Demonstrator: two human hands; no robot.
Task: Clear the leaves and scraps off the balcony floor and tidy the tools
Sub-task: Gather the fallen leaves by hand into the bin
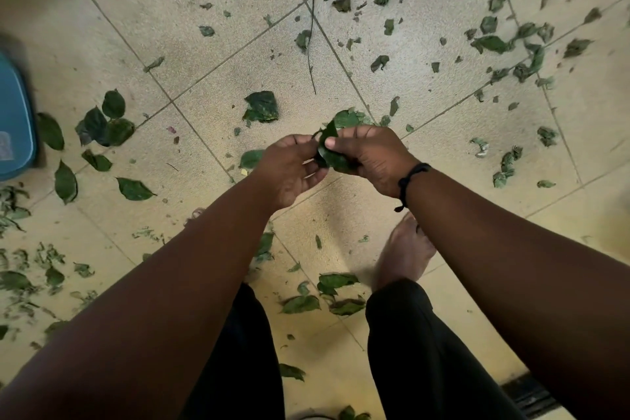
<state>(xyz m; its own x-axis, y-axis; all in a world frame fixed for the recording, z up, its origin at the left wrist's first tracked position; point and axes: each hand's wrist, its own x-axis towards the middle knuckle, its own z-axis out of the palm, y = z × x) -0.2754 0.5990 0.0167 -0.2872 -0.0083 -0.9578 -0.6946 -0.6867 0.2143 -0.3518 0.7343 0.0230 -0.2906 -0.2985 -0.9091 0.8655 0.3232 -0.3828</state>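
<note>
Beige floor tiles (211, 44) are littered with green leaves (260, 106) and a thin twig (310, 54). A small bunch of picked leaves (329, 150) is pinched between the left hand (289, 169) and right hand (370, 157), above bare feet (405, 249). A blue container (13, 119) is seen at the left edge.

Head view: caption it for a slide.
Both hands, left and right, hold picked-up leaves above a littered tile floor.

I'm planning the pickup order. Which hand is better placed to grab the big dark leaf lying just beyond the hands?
Probably the left hand. The big dark leaf lies ahead and slightly to its side. The right hand has its fingers curled round the held leaves, while the left grips them more loosely.
</note>
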